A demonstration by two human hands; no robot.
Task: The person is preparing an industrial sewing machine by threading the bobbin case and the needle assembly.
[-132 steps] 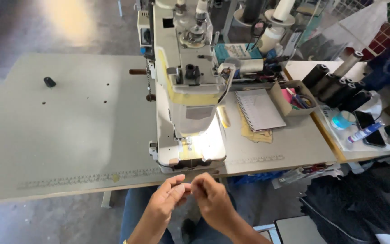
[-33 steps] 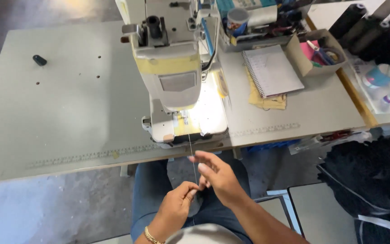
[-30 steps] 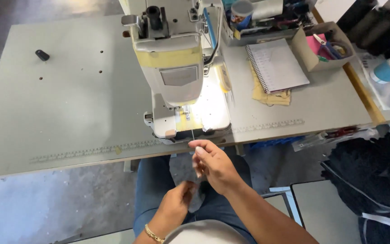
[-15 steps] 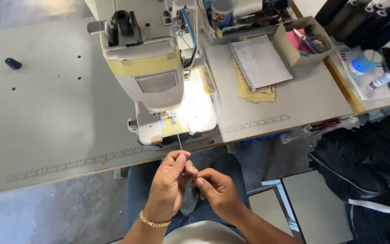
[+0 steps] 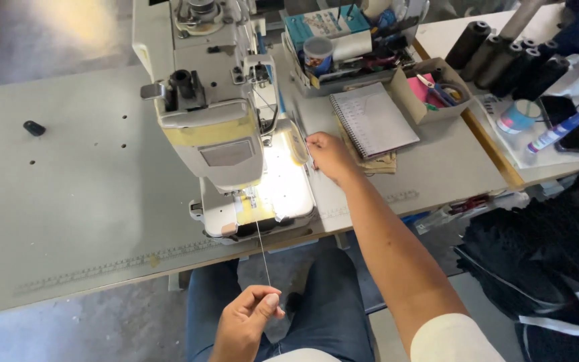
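A cream industrial sewing machine stands on a grey table, its lamp lighting the needle plate. A thin thread runs down from the needle area to my left hand, which pinches it between thumb and forefinger above my lap. My right hand reaches over the table edge, with its fingertips together on the table just right of the lit plate, beside a strip of yellowish tape. Whether those fingers hold anything is hidden.
A spiral notebook lies right of my right hand, with a small cardboard box of scissors and a tray of supplies behind it. Black thread cones stand far right. Dark fabric is piled below. A small black knob sits far left.
Both hands were together on the thread below the machine. My right hand has since left it and reached up onto the table right of the needle plate; my left hand keeps the thread.
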